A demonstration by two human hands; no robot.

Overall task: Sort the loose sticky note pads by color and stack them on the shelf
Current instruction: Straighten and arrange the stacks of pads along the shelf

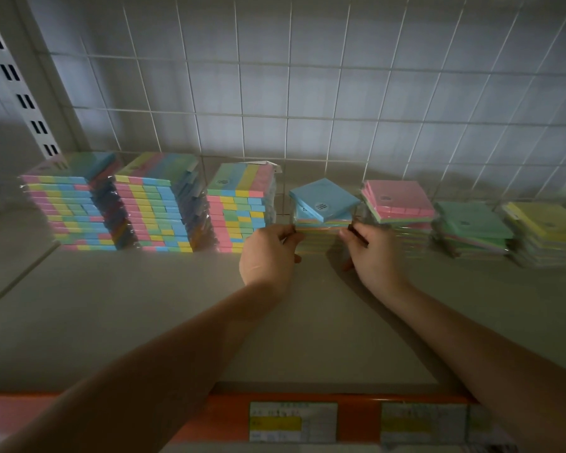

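Both hands are up on the shelf (144,322) in the middle of the frame; the left hand (268,253) pinches the left edge of the blue-topped stack (324,204) of sticky note pads, and the right hand (370,253) pinches its right edge; to the right sit a pink-topped stack (399,201), a green one (471,223) and a yellow one (543,223); three tall multicolour stacks (164,204) fill the left side; price labels (293,421) along the bottom edge

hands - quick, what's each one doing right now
Left hand: pinches the left edge of the blue-topped pad stack.
Right hand: grips the same stack's right edge.
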